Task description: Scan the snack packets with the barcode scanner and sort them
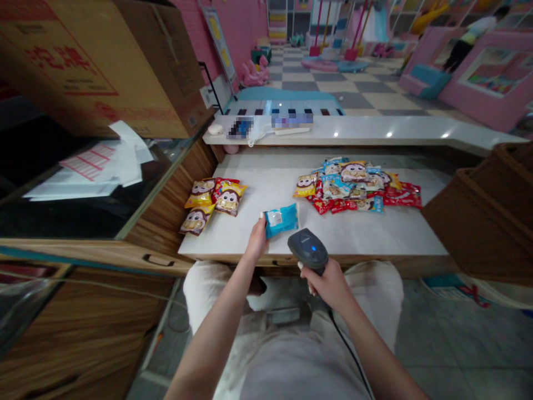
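We're sitting at a white counter (375,233), pink playroom. L hand (258,240) is pinching blue packet (282,220), long axis lying left-right; R hand (330,284) is gripping scanner (308,249), aiming fwd.

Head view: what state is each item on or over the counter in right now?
blue packet, held at its end by left hand
barcode scanner, gripped by right hand, blue light on
small packet group, lying flat, left on counter
snack pile, loosely heaped, right of it
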`<state>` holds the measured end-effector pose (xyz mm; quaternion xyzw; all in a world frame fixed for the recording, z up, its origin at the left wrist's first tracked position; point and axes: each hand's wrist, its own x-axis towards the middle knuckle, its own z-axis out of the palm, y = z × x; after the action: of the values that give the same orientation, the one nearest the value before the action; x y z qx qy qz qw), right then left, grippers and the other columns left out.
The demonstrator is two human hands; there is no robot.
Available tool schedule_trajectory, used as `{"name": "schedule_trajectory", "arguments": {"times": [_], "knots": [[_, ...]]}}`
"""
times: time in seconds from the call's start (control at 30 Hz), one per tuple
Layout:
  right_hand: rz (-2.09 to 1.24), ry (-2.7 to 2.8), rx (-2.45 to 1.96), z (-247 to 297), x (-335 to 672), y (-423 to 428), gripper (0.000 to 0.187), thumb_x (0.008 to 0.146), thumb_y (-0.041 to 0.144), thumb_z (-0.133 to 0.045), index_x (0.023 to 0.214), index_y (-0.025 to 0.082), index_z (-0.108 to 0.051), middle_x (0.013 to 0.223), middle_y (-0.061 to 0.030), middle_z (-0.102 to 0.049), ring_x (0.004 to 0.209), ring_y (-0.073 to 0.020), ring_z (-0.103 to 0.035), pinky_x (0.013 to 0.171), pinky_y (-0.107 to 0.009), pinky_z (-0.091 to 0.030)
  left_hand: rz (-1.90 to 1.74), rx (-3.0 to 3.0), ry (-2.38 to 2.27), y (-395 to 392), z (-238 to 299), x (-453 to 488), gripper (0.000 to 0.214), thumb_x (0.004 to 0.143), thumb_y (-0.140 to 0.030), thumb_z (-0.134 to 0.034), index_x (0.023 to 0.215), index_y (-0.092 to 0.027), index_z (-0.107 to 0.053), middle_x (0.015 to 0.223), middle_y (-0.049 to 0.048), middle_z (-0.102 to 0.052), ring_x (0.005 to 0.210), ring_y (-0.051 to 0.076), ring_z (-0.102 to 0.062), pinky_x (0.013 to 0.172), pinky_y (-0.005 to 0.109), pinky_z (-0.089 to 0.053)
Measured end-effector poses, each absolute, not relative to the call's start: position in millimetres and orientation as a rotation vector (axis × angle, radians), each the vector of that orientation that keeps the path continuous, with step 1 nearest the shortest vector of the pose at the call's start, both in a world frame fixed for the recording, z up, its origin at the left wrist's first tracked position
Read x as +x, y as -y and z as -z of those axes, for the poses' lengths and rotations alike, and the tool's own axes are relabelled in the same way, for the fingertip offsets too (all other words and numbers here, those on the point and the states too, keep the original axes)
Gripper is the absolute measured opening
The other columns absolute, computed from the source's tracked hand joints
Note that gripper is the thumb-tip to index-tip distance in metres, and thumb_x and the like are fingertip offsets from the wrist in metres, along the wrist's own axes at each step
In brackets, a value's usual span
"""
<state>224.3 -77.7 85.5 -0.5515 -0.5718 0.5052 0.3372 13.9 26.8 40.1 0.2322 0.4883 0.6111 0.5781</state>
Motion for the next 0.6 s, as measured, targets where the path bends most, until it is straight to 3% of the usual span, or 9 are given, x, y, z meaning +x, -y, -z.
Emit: {"name": "schedule_trajectory", "arguments": {"times": [0.17, 0.3, 0.4, 0.6], "knots": [[-1.315, 1.490, -1.436, -87.8, 224.0, 78.5, 0.029, 0.087, 0.041, -0.073, 0.066, 0.023, -0.064, 0.042, 0.0023, -0.060, 0.037, -0.0166, -0.060, 0.048, -0.026, -0.048, -1.415, 0.652, -1.204, -20.4, -43.8, 12.1, 0.037, 0.089, -0.057, -0.079, 0.099, -0.022, -0.076, 0.102, 0.0135, -0.083, 0.128, 0.038, -0.071, 0.113, 0.047, -0.057], [-1.308, 1.506, -1.438, -87.7, 225.4, 79.2, 0.030, 0.088, 0.042, -0.071, 0.066, 0.023, -0.065, 0.042, 0.0023, -0.059, 0.037, -0.0165, -0.059, 0.048, -0.026, -0.048, -1.429, 0.583, -1.187, -25.7, -39.3, 13.0, 0.062, 0.081, -0.079, -0.076, 0.099, -0.020, -0.076, 0.099, 0.0108, -0.083, 0.119, 0.034, -0.076, 0.108, 0.046, -0.059], [-1.303, 1.488, -1.439, -87.3, 226.7, 79.8, 0.029, 0.086, 0.042, -0.072, 0.066, 0.023, -0.065, 0.041, 0.0027, -0.059, 0.036, -0.0161, -0.058, 0.048, -0.025, -0.048, -1.440, 0.551, -1.159, -29.6, -33.0, 13.0, 0.071, 0.073, -0.084, -0.078, 0.101, -0.018, -0.076, 0.097, 0.0092, -0.083, 0.111, 0.031, -0.078, 0.103, 0.042, -0.061], [-1.323, 1.393, -1.440, -80.9, 235.8, 82.7, 0.028, 0.084, 0.043, -0.074, 0.066, 0.022, -0.065, 0.040, 0.0030, -0.058, 0.035, -0.0159, -0.057, 0.044, -0.025, -0.046, -1.446, 0.612, -1.203, -32.0, -30.4, 14.5, 0.063, 0.084, -0.080, -0.072, 0.098, -0.019, -0.077, 0.095, 0.0082, -0.082, 0.107, 0.029, -0.078, 0.099, 0.040, -0.061]]}}
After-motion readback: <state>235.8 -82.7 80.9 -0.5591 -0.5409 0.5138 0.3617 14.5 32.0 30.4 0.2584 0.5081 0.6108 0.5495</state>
